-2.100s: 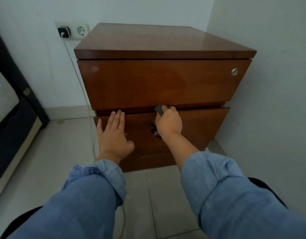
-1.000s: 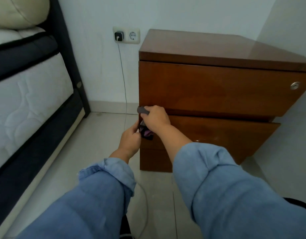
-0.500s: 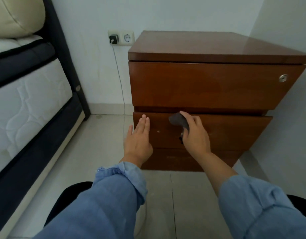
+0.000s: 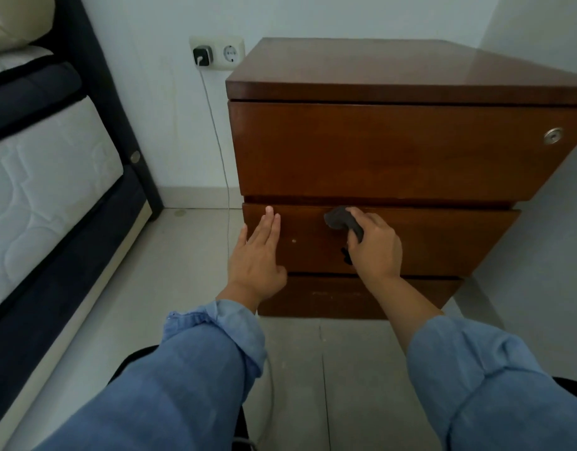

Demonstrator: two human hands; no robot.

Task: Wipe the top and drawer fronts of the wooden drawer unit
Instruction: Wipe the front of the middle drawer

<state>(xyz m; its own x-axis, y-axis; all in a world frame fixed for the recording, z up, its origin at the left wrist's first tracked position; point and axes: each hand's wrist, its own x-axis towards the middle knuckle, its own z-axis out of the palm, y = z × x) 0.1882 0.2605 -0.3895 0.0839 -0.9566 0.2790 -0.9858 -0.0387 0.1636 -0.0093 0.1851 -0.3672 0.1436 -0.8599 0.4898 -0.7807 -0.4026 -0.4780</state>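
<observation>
The wooden drawer unit (image 4: 394, 148) stands on the floor in the room's corner, glossy brown, with a round lock at the upper drawer's right end. My right hand (image 4: 373, 247) presses a dark cloth (image 4: 340, 219) against the lower drawer front (image 4: 443, 242), near its top edge and left of its middle. My left hand (image 4: 257, 258) lies flat with fingers together on the same drawer's left end. Part of the cloth is hidden under my right palm.
A bed with a white mattress (image 4: 43, 190) and dark frame fills the left side. A wall socket (image 4: 217, 53) holds a charger whose white cable (image 4: 220, 151) hangs down beside the unit. A wall (image 4: 540, 288) runs close on the right. Tiled floor lies below.
One second ago both hands were at the lower drawer's left corner. My right hand has since slid the cloth rightward along the drawer front, and my left hand has flattened on the left end.
</observation>
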